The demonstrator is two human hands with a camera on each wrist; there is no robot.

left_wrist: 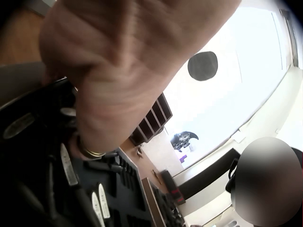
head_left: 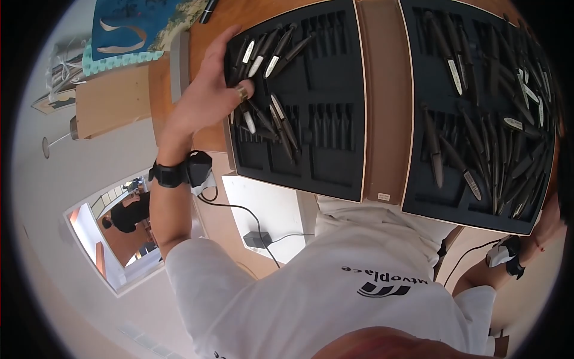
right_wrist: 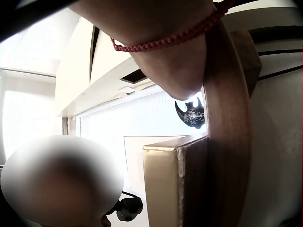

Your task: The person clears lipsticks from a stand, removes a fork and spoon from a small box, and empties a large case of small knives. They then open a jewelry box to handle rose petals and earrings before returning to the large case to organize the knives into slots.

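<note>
A wide case (head_left: 384, 113) lies spread in two dark trays, with slim dark-handled utensils (head_left: 289, 52) loose in both. At the left tray's outer edge, my left hand (head_left: 206, 96) grips the rim, a ringed digit bent over the inside and a finger stretched along the outside. The left wrist view shows the same hand (left_wrist: 113, 75) over the tray, close to silvery utensil ends (left_wrist: 68, 165). My right hand (head_left: 551, 218) is at the right tray's lower outer corner; its fingers are hidden in the head view and behind the wooden edge (right_wrist: 227, 118) in the right wrist view.
A blue patterned cloth or bag (head_left: 134, 27) and a cardboard box (head_left: 113, 107) are at the upper left. A black marker-like item (head_left: 208, 11) lies beyond the case. Under the table, a black adapter (head_left: 257, 239) with cables rests on a white surface.
</note>
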